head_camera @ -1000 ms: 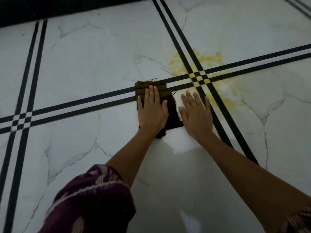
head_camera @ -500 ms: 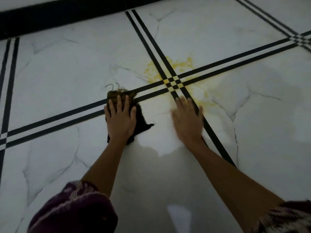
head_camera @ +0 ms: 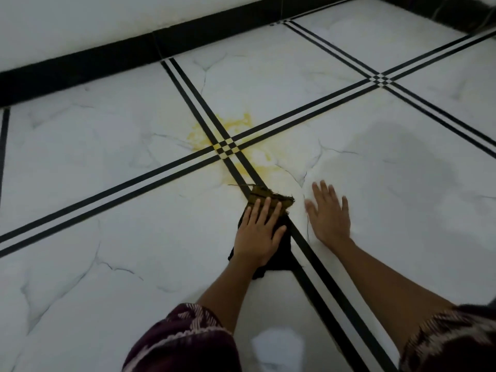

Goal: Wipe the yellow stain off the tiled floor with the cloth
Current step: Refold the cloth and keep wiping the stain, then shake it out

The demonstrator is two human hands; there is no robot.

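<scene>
Yellow stain (head_camera: pixel 261 167), one: spread around the crossing of black lines (head_camera: pixel 226 148) on the tiled floor (head_camera: pixel 94 157), largely unwiped. Cloth (head_camera: pixel 271 198), one, dark, frayed front edge yellowed: lay flat on a black line, just short of the stain's near edge. Risk, as judged: the soiled edge could smear yellow onto clean tile, and a flat palm could slide off the cloth on the glossy surface. Left hand (head_camera: pixel 259 237): no closed grip, fingers straight, palm pressing the cloth, with the stain ahead of the fingertips and apart from them. Right hand (head_camera: pixel 328 216): fingers spread, flat on bare tile just beside the cloth, holding nothing. Patterned sleeve (head_camera: pixel 188 339) at near edge; black skirting (head_camera: pixel 80 68) beyond.
</scene>
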